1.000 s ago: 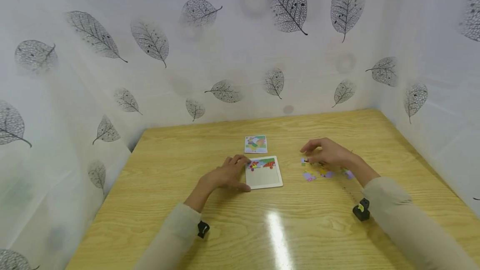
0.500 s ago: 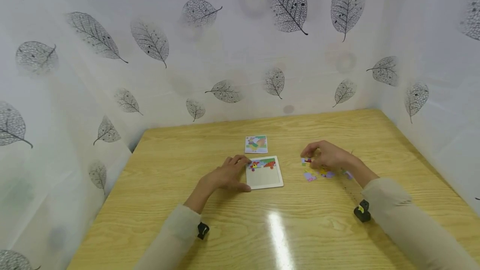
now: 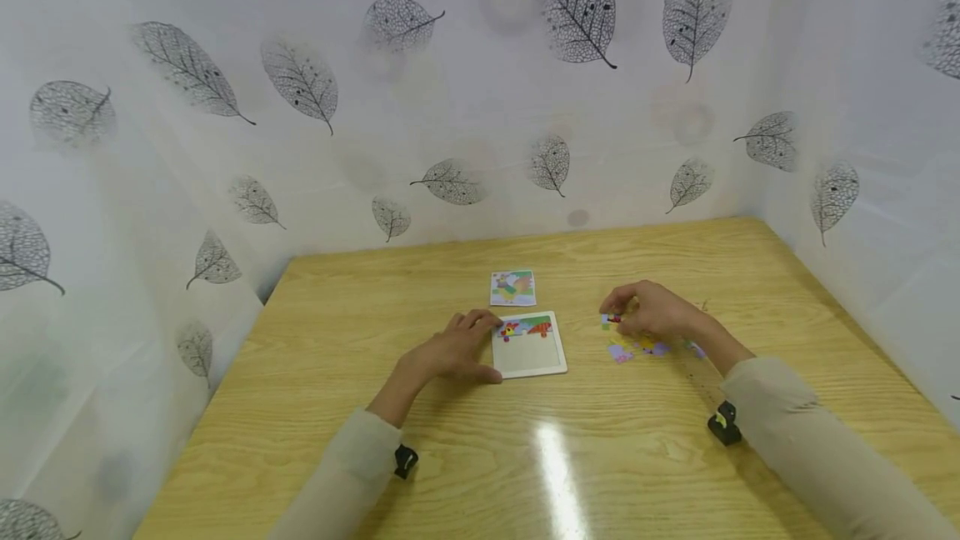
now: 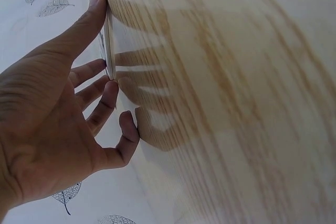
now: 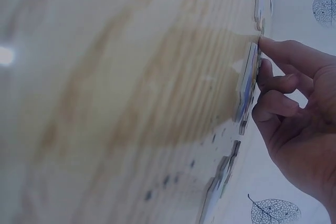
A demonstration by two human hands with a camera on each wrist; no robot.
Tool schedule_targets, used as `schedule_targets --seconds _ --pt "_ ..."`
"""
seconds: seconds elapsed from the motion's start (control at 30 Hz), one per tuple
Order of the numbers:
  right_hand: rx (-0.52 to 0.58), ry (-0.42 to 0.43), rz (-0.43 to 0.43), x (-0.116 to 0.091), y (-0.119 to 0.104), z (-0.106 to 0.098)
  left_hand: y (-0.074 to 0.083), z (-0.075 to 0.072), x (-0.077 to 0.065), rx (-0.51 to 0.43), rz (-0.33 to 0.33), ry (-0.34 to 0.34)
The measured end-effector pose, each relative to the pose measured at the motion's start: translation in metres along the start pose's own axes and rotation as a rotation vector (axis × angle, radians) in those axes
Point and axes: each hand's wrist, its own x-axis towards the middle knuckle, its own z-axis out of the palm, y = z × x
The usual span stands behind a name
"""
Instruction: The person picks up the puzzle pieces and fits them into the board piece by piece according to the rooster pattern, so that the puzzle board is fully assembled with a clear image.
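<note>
My left hand [image 3: 453,348] holds the left side of a white puzzle tray [image 3: 527,373], thumb at the near corner and fingers at the far one. Along the tray's top lie puzzle pieces with red, green and orange print. In the left wrist view, that hand's [image 4: 58,103] thumb and fingertips touch the tray's thin edge. Over the loose pieces, my right hand [image 3: 656,311] pinches a small puzzle piece [image 3: 611,320] between bent fingers and thumb. The right wrist view shows that hand [image 5: 299,87] low beside a piece seen edge-on [image 5: 247,80]; its grip is partly hidden.
Behind the tray lies a square picture card [image 3: 513,288] with a bird-like figure. Several loose pieces, among them a purple one [image 3: 620,353], lie under and around my right hand. A leaf-print curtain [image 3: 465,107] encloses the back and sides of the wooden table [image 3: 360,298].
The right hand's forefinger has come down onto the small puzzle piece, which has shifted very slightly. The left hand and the tray stay where they were.
</note>
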Motion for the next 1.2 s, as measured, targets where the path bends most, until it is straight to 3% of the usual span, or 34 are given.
schedule_targets --seconds 0.37,0.8,1.2 --pt "-0.026 0.010 0.016 0.001 0.002 0.002 -0.001 0.001 0.000 0.002 0.002 -0.001" --pt "0.145 -0.018 -0.031 0.012 -0.013 0.010 0.000 0.000 0.000 0.006 0.003 -0.004" --pt "0.235 -0.113 -0.057 0.036 -0.046 0.037 0.001 0.000 0.001 0.008 -0.009 -0.006"
